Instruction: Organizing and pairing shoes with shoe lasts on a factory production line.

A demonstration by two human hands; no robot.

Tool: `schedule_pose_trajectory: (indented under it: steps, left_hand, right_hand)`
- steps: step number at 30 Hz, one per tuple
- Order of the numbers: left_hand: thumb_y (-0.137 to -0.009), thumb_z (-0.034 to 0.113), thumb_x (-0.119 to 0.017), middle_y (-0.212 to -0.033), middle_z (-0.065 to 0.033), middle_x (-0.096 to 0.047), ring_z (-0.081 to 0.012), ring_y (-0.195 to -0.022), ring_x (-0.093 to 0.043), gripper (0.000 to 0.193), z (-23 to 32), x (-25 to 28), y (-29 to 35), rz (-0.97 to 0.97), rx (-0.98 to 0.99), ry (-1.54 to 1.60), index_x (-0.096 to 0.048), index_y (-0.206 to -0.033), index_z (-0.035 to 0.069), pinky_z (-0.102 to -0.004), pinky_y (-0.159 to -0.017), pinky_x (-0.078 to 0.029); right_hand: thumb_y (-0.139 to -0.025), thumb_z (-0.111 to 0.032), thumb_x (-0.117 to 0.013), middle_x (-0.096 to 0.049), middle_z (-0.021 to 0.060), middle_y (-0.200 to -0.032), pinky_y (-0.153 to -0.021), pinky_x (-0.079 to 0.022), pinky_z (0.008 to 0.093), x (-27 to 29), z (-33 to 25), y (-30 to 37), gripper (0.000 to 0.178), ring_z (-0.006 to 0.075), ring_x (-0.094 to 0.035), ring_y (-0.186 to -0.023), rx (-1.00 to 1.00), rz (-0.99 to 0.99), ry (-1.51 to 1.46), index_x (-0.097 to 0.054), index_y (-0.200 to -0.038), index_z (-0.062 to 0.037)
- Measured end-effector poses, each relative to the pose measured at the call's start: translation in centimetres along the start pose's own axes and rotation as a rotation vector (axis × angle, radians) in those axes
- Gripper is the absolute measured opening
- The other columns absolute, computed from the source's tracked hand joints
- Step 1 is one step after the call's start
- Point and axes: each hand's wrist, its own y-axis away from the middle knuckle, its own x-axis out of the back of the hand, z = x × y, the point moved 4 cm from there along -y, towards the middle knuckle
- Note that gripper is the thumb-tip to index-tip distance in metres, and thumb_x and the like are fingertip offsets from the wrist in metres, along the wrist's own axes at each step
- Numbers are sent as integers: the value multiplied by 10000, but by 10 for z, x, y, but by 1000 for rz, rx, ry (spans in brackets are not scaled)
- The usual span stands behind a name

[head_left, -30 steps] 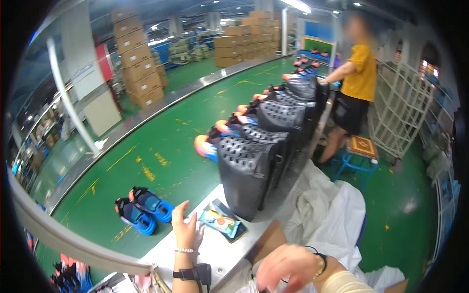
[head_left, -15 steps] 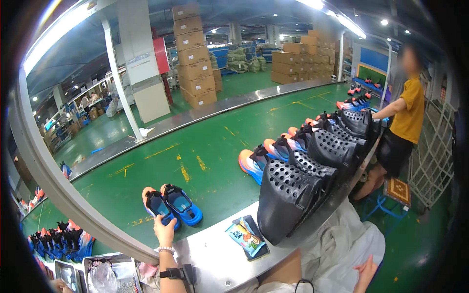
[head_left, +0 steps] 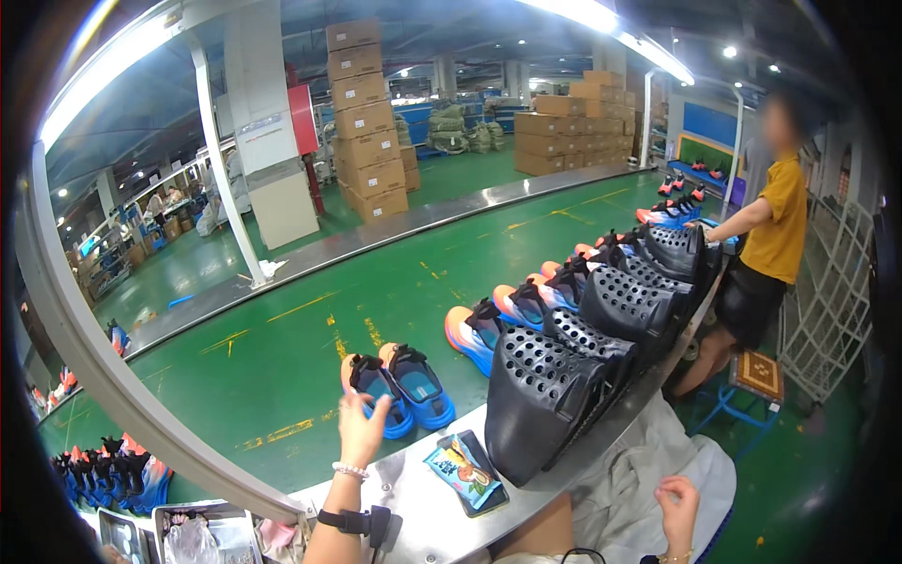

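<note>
The left hand (head_left: pixel 362 428) reaches out over the near edge of a green conveyor belt (head_left: pixel 282 367), fingers loosely spread and holding nothing, its fingertips just at the near end of a pair of blue shoes (head_left: pixel 399 387) with orange heels. The pair lies side by side on the belt, soles down, slightly right of the hand. The wrist wears a bead bracelet (head_left: pixel 349 470), and a black strap (head_left: pixel 352 520) sits lower on the forearm. The right hand (head_left: pixel 678 500) hangs low at the near right, relaxed and empty, resting against white cloth (head_left: pixel 648 470) that drapes off the steel worktop (head_left: pixel 413 498). On the worktop, between the hands, lies a phone (head_left: pixel 467 470) with a colourful case. Just right of it stands a black perforated mould (head_left: pixel 540 399), the nearest of a row of such moulds running far right along the belt's edge. More blue and orange shoes (head_left: pixel 521 310) lie on the belt beside that row. At the far right a person in a yellow shirt (head_left: pixel 778 230) works at the belt, near a small stool (head_left: pixel 756 376). Stacked cardboard boxes (head_left: pixel 366 122) rise beyond the belt.
</note>
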Motion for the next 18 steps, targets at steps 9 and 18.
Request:
schedule_pose_trajectory:
  steps: [9,18]
  left_hand:
    - [-797,44,-622,-1051,-190,-579,-364,-1010,-555,219,20,-37,-49,96,-22,-278,-537,-997,15,-456,-894,-439]
    - [-987,88,-428,-1074,-211,-669,-328,-724,-680,317,15,10,-26,141,275,460,-520,-1282,18,-466,-758,-535]
  right_hand:
    - [-875,-94,-648,-572,21,-613,-487,-432,252,4,-43,-20,225,80,-509,-516,-367,-136,-82,-604,-693,32]
    - [-845,-145,-709,-573,66,-717,-518,-396,272,-94,-265,-99,387,82,-471,-533,169,-299,123,-579,-1185,-15]
